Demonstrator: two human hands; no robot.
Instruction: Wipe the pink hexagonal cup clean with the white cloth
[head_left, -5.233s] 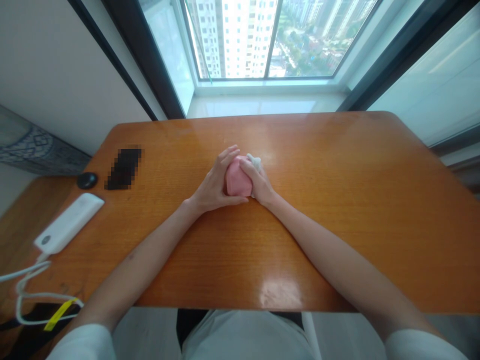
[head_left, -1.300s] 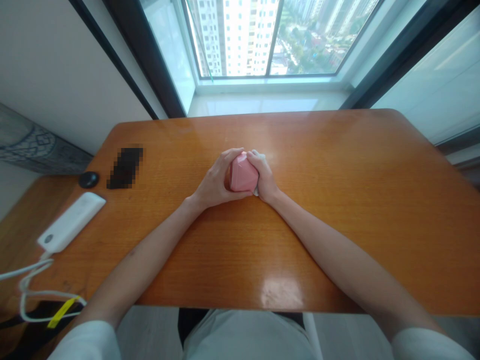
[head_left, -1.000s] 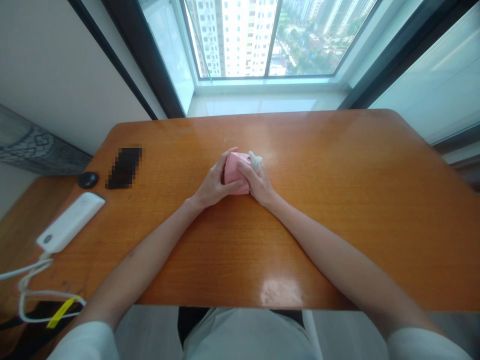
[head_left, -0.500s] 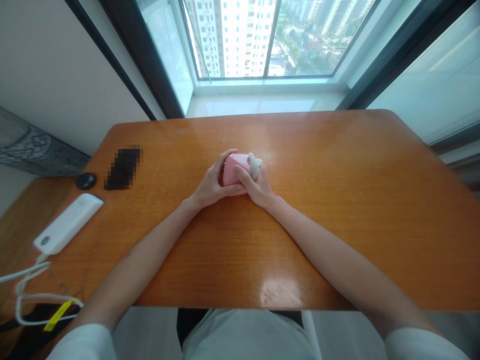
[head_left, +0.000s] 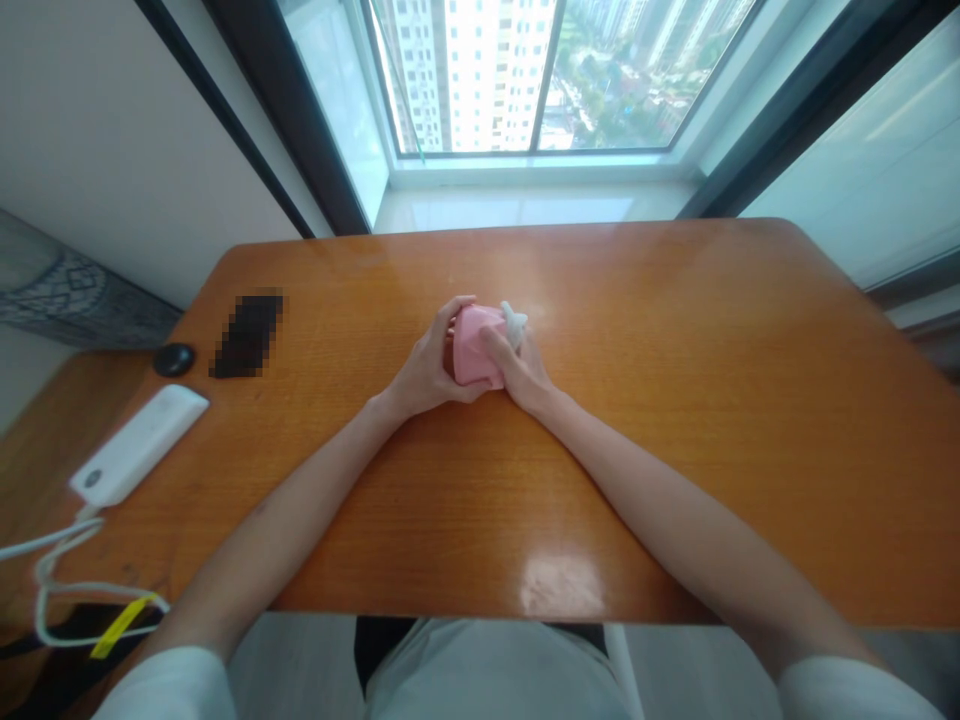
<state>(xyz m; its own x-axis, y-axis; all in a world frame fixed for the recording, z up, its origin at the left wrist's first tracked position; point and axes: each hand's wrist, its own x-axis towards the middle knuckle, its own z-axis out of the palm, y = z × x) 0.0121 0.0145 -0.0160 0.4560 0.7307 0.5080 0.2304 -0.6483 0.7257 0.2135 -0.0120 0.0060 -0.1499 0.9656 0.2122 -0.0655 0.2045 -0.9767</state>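
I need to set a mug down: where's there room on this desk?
Right of the right hand, the orange wooden desk has bare wood out to its edge. The left end is crowded: a pixelated dark patch, a black round object, a white oblong device.

**Pink block with a white tuft, held between two hands**

The pink block [head_left: 476, 345] is smooth, with flat angled faces and blunt corners, and sits tilted. Its near side is cupped by the left hand [head_left: 424, 360] and its right side by the right hand [head_left: 523, 372]. A small crumpled white cloth tuft [head_left: 513, 324] pokes out at its far right corner.
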